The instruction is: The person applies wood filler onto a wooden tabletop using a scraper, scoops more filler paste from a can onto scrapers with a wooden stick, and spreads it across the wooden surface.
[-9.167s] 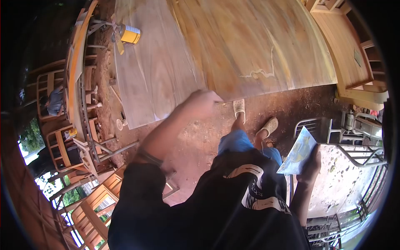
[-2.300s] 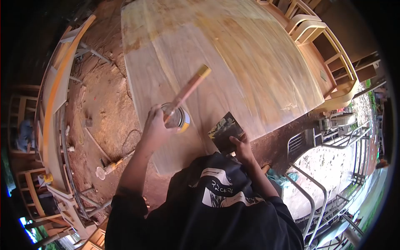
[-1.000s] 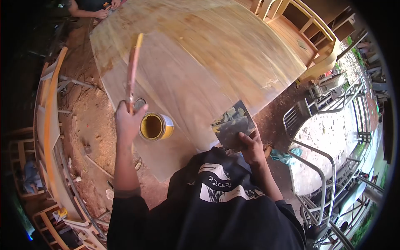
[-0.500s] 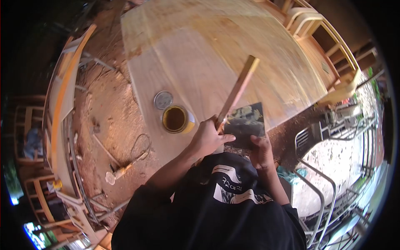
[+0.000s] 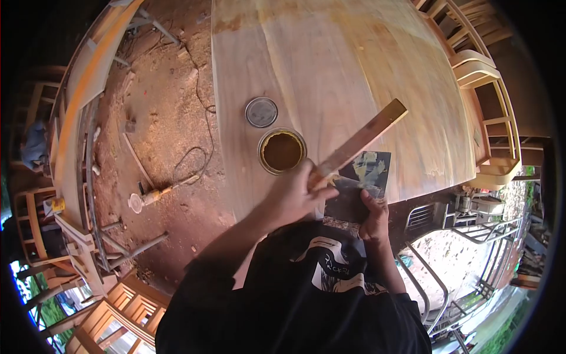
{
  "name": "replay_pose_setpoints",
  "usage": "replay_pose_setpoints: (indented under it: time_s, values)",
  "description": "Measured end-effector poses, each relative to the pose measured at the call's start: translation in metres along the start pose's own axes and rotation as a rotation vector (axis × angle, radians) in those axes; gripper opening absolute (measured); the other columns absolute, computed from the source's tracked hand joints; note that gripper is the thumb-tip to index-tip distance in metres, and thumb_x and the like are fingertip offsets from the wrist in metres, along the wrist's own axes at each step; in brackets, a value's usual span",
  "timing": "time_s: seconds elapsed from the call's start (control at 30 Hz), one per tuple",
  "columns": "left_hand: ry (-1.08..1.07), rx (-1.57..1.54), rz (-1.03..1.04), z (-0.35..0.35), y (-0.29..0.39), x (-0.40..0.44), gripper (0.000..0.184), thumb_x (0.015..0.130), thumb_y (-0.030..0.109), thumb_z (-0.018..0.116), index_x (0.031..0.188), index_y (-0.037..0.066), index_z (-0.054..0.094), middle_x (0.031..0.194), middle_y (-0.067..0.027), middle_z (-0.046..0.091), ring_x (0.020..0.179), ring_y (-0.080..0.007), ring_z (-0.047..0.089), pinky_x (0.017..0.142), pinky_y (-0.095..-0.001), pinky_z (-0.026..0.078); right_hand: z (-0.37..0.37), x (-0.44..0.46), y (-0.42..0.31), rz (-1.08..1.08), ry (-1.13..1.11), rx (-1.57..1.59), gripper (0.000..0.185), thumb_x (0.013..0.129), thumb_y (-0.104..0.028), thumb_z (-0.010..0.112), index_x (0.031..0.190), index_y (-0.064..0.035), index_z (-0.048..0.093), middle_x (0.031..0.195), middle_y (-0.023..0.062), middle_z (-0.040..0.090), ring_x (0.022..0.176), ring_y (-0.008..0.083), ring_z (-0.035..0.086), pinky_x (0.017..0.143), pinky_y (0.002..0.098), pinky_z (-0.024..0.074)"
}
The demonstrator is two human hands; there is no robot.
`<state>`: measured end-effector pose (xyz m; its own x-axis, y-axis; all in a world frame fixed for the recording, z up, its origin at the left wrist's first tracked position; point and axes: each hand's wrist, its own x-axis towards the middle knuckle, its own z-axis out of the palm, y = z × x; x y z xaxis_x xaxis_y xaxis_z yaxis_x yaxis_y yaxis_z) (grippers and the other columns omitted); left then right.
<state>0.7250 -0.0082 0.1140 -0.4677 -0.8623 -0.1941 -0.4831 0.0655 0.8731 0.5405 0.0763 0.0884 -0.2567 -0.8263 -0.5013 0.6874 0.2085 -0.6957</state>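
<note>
My left hand (image 5: 293,197) is closed around the lower end of a flat wooden stick (image 5: 368,137), which slants up and to the right. Some yellowish paste shows close to its gripped end. In my right hand (image 5: 375,217) is a thin dark square plate (image 5: 372,168), pinched at its near right edge with the thumb on top. Yellowish paste is smeared over the plate's far part. An open can (image 5: 282,152) with brown contents stands on the wooden tabletop (image 5: 321,100), just beyond my left hand. Its round metal lid (image 5: 261,112) lies beside it.
Sawdust covers the ground left of the tabletop, where a power tool (image 5: 159,194) with a cord lies. Wooden chair frames (image 5: 486,118) stand at the right. Metal frames (image 5: 436,283) are at the lower right. A long board (image 5: 88,88) edges the left side.
The view has shifted, so the can and lid sit further right and higher. The stick has swung down to the right, now slanting across the plate's far side. Both hands keep their holds.
</note>
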Motion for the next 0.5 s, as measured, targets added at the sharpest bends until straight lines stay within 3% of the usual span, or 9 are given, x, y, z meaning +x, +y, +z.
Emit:
replay_pose_setpoints:
  time_s: [0.07, 0.2, 0.4, 0.5]
  values:
    - [0.027, 0.049, -0.086, -0.048, 0.007, -0.006, 0.035, 0.074, 0.025, 0.071, 0.095, 0.004, 0.053, 0.077, -0.0185, 0.061, 0.074, -0.0311, 0.063, 0.061, -0.0378, 0.048, 0.001, 0.003, 0.002, -0.010, -0.003, -0.024, 0.037, 0.081, -0.002, 0.058, 0.117, -0.0028, 0.050, 0.105, 0.0103, 0.060, 0.094, 0.0223, 0.059, 0.084, 0.0351, 0.0484]
    - [0.157, 0.432, 0.068, -0.124, 0.012, -0.019, 0.032, 0.073, 0.017, 0.069, 0.100, 0.008, 0.054, 0.086, -0.0136, 0.061, 0.075, -0.0308, 0.063, 0.063, -0.0378, 0.049, -0.017, 0.013, 0.013, 0.022, 0.017, -0.016, 0.038, 0.080, 0.000, 0.057, 0.117, -0.0029, 0.049, 0.105, 0.0107, 0.060, 0.094, 0.0222, 0.060, 0.083, 0.0347, 0.0486]
    - [0.170, 0.794, 0.065, -0.157, 0.059, -0.029, 0.028, 0.074, 0.015, 0.067, 0.099, 0.009, 0.055, 0.085, -0.0114, 0.059, 0.075, -0.0325, 0.060, 0.064, -0.0394, 0.048, -0.015, 0.015, 0.008, 0.080, -0.105, 0.035, 0.037, 0.080, 0.003, 0.058, 0.116, -0.0031, 0.049, 0.103, 0.0097, 0.060, 0.093, 0.0196, 0.059, 0.082, 0.0326, 0.0488]
    - [0.029, 0.996, 0.098, -0.169, 0.090, -0.030, 0.021, 0.076, 0.014, 0.063, 0.096, 0.011, 0.057, 0.082, -0.0104, 0.058, 0.073, -0.0303, 0.060, 0.063, -0.0376, 0.048, -0.024, 0.018, 0.013, 0.037, -0.143, -0.048, 0.037, 0.080, 0.004, 0.058, 0.116, -0.0034, 0.049, 0.102, 0.0087, 0.060, 0.094, 0.0169, 0.058, 0.083, 0.0303, 0.0474]
